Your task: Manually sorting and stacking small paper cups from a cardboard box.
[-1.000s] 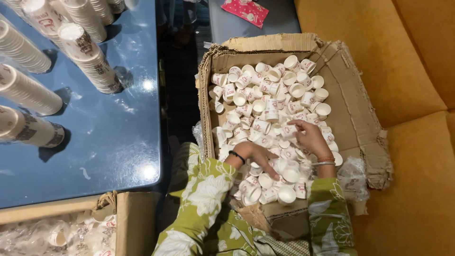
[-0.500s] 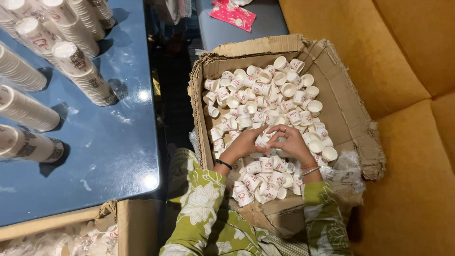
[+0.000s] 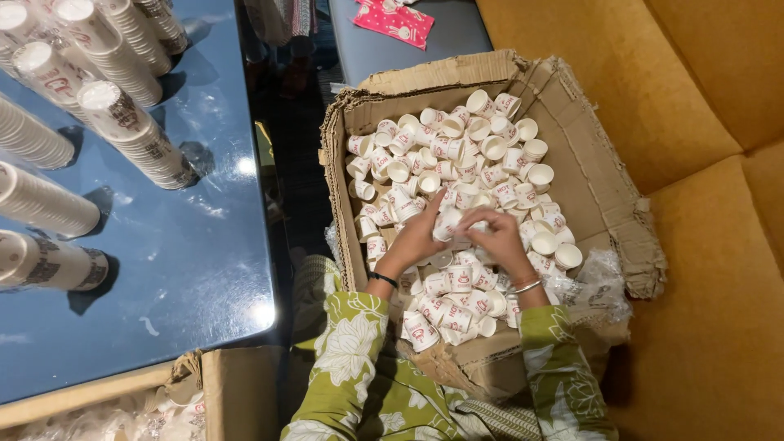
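An open cardboard box (image 3: 600, 175) sits on my lap, filled with several small white paper cups (image 3: 457, 147) printed in red. My left hand (image 3: 420, 237) and my right hand (image 3: 494, 237) meet over the middle of the pile, fingers closed around a few paper cups held between them. A dark band circles my left wrist and a silver bangle my right. My sleeves are green with a white flower print.
A blue table (image 3: 196, 269) lies to the left, carrying several tall stacks of nested cups (image 3: 135, 135) lying on their sides. Another cardboard box (image 3: 220, 384) with clear plastic is at bottom left. Yellow sofa cushions (image 3: 719, 245) are on the right, a pink cloth (image 3: 392, 20) at top.
My hands were apart lower in the box a second ago. They have moved up and come together at the middle of the pile, gathering cups between them.
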